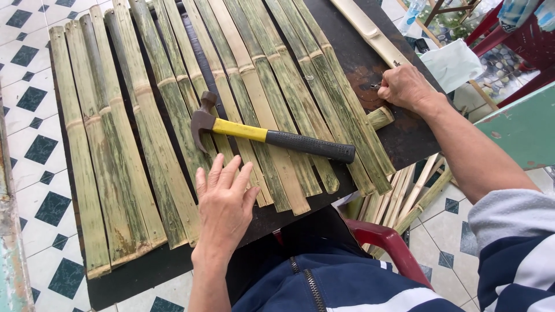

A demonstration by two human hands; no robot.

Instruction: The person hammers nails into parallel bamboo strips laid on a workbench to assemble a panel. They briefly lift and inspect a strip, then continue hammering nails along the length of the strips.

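Head view showed us our left hand (224, 199) spread flat on bamboo slats (173, 115) beside the hammer (272, 137); our right hand's (404, 88) grip pinched small nails (376, 86) on the dark counter (370, 69).

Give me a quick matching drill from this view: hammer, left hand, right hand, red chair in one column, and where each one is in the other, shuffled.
Things:
1. hammer
2. left hand
3. right hand
4. red chair

Places:
A. flat on the bamboo strips, near edge of the board
B. at the board's far right, closed around small nails
C. lying across the strips, head to the left
D. beneath the board, by the person's lap

Pairs: 1-C, 2-A, 3-B, 4-D
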